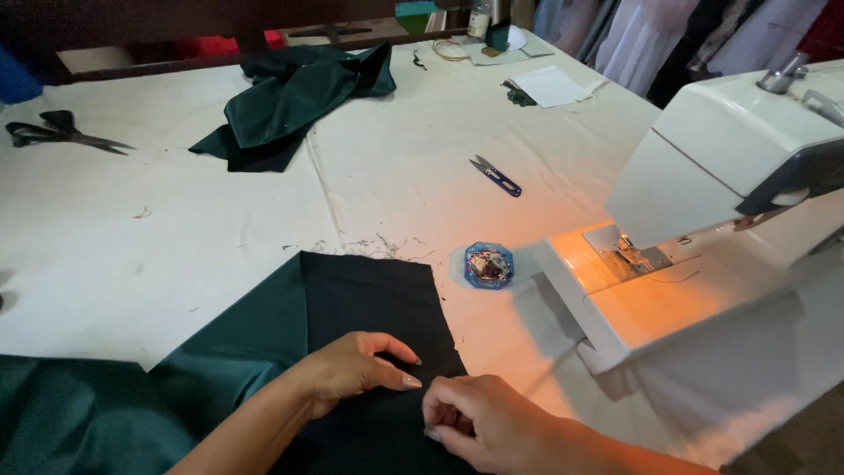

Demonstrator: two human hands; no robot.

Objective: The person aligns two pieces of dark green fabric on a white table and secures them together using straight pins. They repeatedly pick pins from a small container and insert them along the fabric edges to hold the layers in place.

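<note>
A dark green satin fabric (255,325) lies at the near edge of the table, with a black piece (374,295) laid on top of it. My left hand (352,369) rests flat on the black piece, fingers pointing right. My right hand (479,418) pinches the black fabric's right edge just beside the left fingertips; whether a pin is between its fingers I cannot tell.
A white sewing machine (703,220) with its lamp lit stands at the right. A blue pin box (488,264) sits in front of it, blue thread snips (497,176) farther back. More green fabric (294,97) and black scissors (61,132) lie at the far left.
</note>
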